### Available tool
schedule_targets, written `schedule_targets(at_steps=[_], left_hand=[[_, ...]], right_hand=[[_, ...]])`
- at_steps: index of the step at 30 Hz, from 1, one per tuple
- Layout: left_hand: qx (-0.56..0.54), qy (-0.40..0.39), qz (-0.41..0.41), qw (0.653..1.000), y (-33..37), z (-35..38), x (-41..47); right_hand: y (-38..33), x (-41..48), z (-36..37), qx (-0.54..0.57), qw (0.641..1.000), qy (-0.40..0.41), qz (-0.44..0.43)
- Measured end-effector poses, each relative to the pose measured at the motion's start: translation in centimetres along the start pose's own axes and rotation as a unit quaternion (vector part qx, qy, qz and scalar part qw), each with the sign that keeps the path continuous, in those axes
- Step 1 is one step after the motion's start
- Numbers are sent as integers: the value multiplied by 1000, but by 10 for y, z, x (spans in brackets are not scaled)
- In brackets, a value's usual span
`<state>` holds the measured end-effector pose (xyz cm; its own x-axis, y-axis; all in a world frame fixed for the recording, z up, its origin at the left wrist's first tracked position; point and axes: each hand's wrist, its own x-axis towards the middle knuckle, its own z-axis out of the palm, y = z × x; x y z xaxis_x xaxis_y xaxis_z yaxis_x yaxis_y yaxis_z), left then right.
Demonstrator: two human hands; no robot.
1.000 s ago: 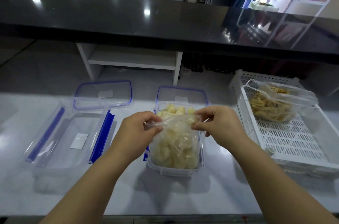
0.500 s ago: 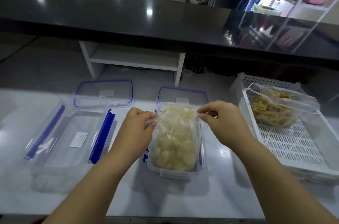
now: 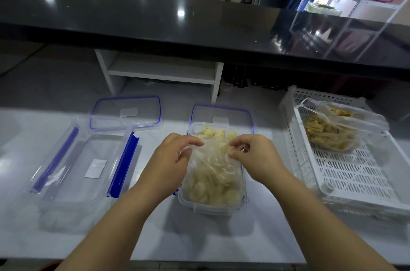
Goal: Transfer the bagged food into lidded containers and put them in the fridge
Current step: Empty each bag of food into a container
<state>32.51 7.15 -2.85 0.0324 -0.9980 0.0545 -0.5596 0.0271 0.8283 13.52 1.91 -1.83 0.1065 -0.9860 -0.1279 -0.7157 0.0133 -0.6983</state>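
Both hands were closed on the same thin clear bag [image 3: 213,175]. The left hand [image 3: 173,157] pinched a fold of plastic at the bag's upper left. The right hand [image 3: 255,156] pinched the film opposite, fingers curled. Only a narrow gather of plastic lay between the two grips.

The bag hung directly below the grips and a little nearer the person, its bulk resting inside the open clear container [image 3: 193,206] on the worktop [image 3: 199,242]. The container's long axis ran straight away from the person, so its free space lay beyond the grips at the far end. A few pale yellow chunks [image 3: 218,133] showed there, apparently loose from the bag, though the crumpled film made that hard to settle. Neither hand was nearer; they sat level on either side of the bag's mouth. I judged the coming move would turn on tipping that mouth away from the grips, along the axis.

The bag looked soft, crinkled and cloudy, packed with rounded pale lumps. The blue-edged lid [image 3: 221,113] lay just beyond the container. Well left of the left grip stood an empty container [image 3: 73,182] with a second lid [image 3: 126,113]. Well right of the right grip, a white basket [image 3: 359,173] held a second bag [image 3: 330,135] of yellow strips.
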Motion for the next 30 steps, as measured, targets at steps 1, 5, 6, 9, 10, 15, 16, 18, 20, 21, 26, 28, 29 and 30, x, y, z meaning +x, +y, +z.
schedule_targets(at_steps=[1, 5, 6, 9, 10, 15, 16, 18, 20, 21, 26, 28, 29, 30], left_hand=[[-3, 3, -3, 1000, 0, 0, -1], [0, 28, -11, 1000, -2, -2, -3], [0, 40, -16, 999, -2, -3, -3], [-9, 75, -43, 996, -1, -6, -4], [-11, 83, -50, 995, 0, -6, -4], [-2, 88, -52, 995, 2, -4, -5], [-1, 87, -51, 995, 1, -4, -5], [2, 90, -54, 994, -1, -5, -5], [3, 98, -59, 993, -2, -5, -5], [3, 101, -60, 993, -2, -5, -5], [-13, 96, -54, 994, 0, -5, -9], [-30, 93, -48, 994, 0, -6, -11], [-39, 87, -45, 994, 1, -6, -12], [-47, 78, -43, 995, 1, -7, -13]], right_hand=[[1, 0, -1, 10, 1000, 6, -11], [3, -4, -7, -37, 996, 6, -82], [4, -5, -10, -61, 992, 11, -107], [5, -9, -15, -95, 981, 36, -163], [4, -11, -17, -87, 981, 43, -168], [-2, -11, -18, -104, 975, 16, -196], [-4, -9, -17, -127, 973, -5, -192], [-6, -7, -18, -165, 969, -34, -179], [-8, -7, -20, -184, 967, -38, -170], [-9, -8, -20, -187, 967, -38, -167], [-9, -6, -16, -176, 970, 7, -166], [-9, -6, -14, -172, 969, 23, -174], [-8, -6, -13, -162, 970, 28, -181], [-8, -5, -12, -147, 971, 33, -186]])
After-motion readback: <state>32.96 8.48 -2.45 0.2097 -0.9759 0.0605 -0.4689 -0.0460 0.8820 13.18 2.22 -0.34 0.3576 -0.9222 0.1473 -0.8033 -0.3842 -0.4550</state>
